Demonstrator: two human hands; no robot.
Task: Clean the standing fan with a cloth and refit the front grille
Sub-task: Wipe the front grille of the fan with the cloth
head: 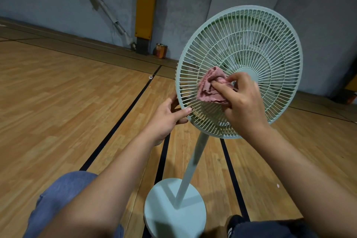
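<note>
Wiping stage, by my judgement: grille [239, 48] sits on the fan [193, 162], which stands on the floor [67, 92] before me. Right hand [241, 102] fingers [222, 89] pinch the cloth [208, 87] bunched against the lower-left ribs; left hand [166, 118] grips the rim. Whether the grille is locked on, I cannot tell; much of its face is likely left to wipe.

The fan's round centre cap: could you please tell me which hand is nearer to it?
Right. The right hand presses the pink cloth just beside the centre cap; the left hand grips the grille rim, farther out.
</note>
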